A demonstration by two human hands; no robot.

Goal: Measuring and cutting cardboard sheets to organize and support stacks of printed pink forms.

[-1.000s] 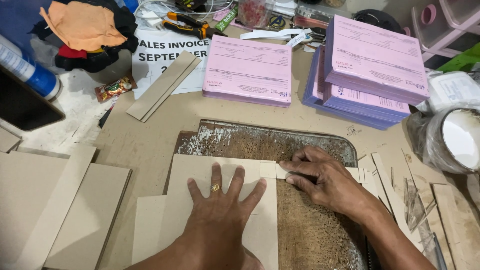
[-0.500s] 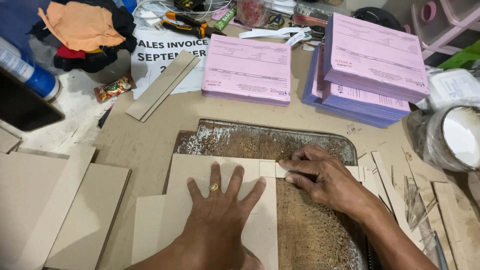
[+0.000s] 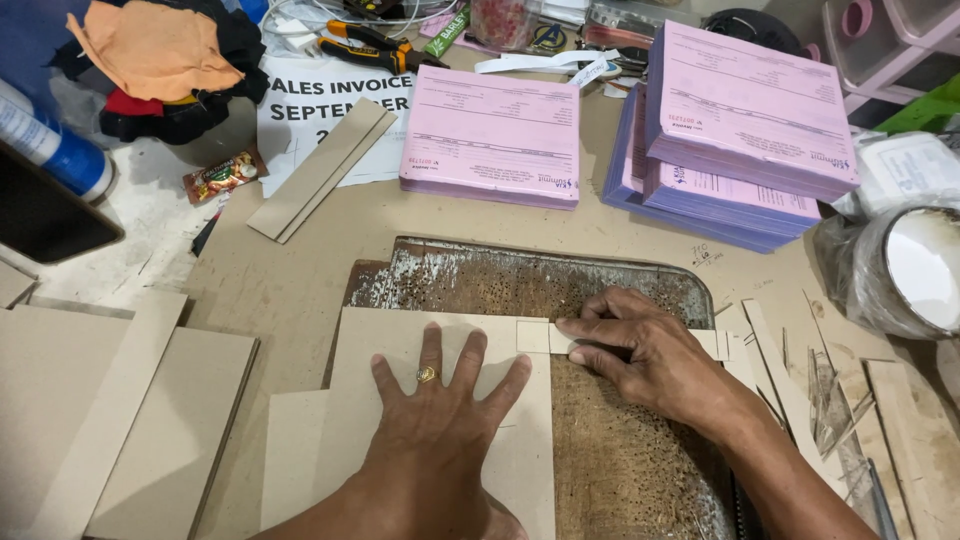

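My left hand (image 3: 430,420), a ring on one finger, lies flat with fingers spread on a grey cardboard sheet (image 3: 390,335). The sheet rests on a rusty metal plate (image 3: 520,275). My right hand (image 3: 645,350) is curled over a narrow cardboard strip (image 3: 533,337) along the sheet's top right corner, fingertips pressing it down. Whether a blade is inside that hand is hidden.
A pink pad (image 3: 493,135) and a stack of pink and purple pads (image 3: 745,110) lie behind the plate. Cardboard sheets (image 3: 120,430) lie at left, long strips (image 3: 318,170) at the back, offcuts (image 3: 800,370) at right. A bagged white pot (image 3: 910,270) stands far right, a blue can (image 3: 50,145) far left.
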